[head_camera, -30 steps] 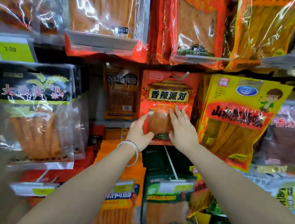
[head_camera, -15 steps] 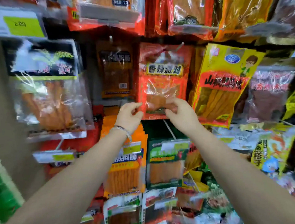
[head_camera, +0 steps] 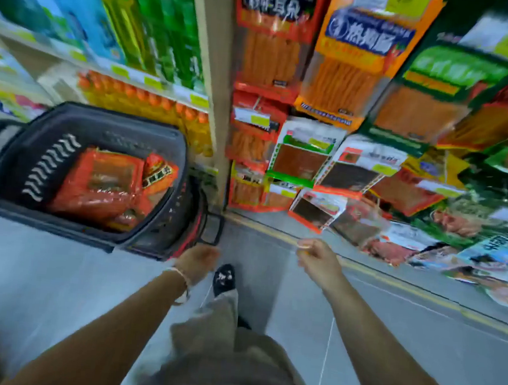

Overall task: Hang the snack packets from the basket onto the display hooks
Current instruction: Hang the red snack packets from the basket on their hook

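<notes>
Hands both empty. The left hand point(head_camera: 198, 261) hangs at the end of a straightened arm just beside the near right corner of the basket point(head_camera: 44, 173). It is blurred, the fingers appear slack, and whether it touches the rim cannot be told. A thin pale bracelet point(head_camera: 180, 277) circles its wrist. The right hand point(head_camera: 317, 259) is extended forward over the floor point(head_camera: 57, 283), fingers loosely curled, gripping nothing.

The basket is dark rigid plastic, rectangular with rounded corners, with white wavy slots along its left wall. It stands on the smooth grey floor. Glossy red-orange snack packets point(head_camera: 104, 186), flat and crinkled, lie piled in it, from the middle toward its right wall.

Flat packets on display point(head_camera: 340, 77), orange, red and green with clear windows, fill the rack beyond the right hand. One black shoe point(head_camera: 224, 279) and a loose drab trouser leg point(head_camera: 221, 326) show between the arms.
</notes>
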### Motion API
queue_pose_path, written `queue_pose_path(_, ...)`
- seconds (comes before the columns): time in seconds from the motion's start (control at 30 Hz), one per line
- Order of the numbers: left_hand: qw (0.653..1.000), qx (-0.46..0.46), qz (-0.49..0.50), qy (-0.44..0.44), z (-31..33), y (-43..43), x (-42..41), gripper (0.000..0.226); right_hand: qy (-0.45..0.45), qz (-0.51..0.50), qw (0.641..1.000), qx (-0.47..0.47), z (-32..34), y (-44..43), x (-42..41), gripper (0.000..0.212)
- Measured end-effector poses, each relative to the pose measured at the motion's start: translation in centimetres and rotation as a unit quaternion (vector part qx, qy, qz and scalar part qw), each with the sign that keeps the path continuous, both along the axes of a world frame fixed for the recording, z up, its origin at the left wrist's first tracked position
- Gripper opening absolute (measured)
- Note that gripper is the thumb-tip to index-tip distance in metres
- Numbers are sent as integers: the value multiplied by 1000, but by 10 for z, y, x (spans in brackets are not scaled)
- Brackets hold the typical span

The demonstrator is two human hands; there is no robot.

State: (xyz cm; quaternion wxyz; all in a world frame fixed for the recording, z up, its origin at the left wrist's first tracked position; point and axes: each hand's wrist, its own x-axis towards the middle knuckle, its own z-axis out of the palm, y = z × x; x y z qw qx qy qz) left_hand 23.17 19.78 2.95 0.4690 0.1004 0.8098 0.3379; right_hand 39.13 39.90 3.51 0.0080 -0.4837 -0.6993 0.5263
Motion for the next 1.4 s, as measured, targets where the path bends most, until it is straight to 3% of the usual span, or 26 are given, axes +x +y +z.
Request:
queue_pose_path(0.2,986,-138,93,-32,-38,-123,48,21,-191,156,963,-110,-64,-89,20,19)
queue_pose_path(0.27,983,-153,106,-12,-42,-144,46,22,-213,209,946,-123,-70,-106,14,12)
queue_pose_path(0.47,981,-171,89,-29,-52,-190,-9,26,-257,312,908,-111,-73,-123,-55,23)
queue_pose_path(0.57,983,-160,84,-26,-52,-208,-55,24,-239,305,916,-105,-60,-133,-117,19)
queue_pose_path(0.7,991,-97,70,-65,-42,-225,-137,28,-141,269,946,-112,-35,-159,-207,8)
queue_pose_path(0.87,997,-37,49,-43,-30,-233,-237,16,-93,249,955,-128,-22,-194,-305,11)
queue_pose_path(1.0,993,-14,113,-26,-36,-227,-303,27,-111,231,954,-153,-47,-206,-362,9)
queue_pose_path(1.17,980,13,194,-38,-71,-211,-363,18,-146,184,957,-167,-102,-207,-415,23)
queue_pose_path(1.4,950,27,303,-66,-132,-187,-401,20,-169,127,972,-100,-190,-198,-493,40)
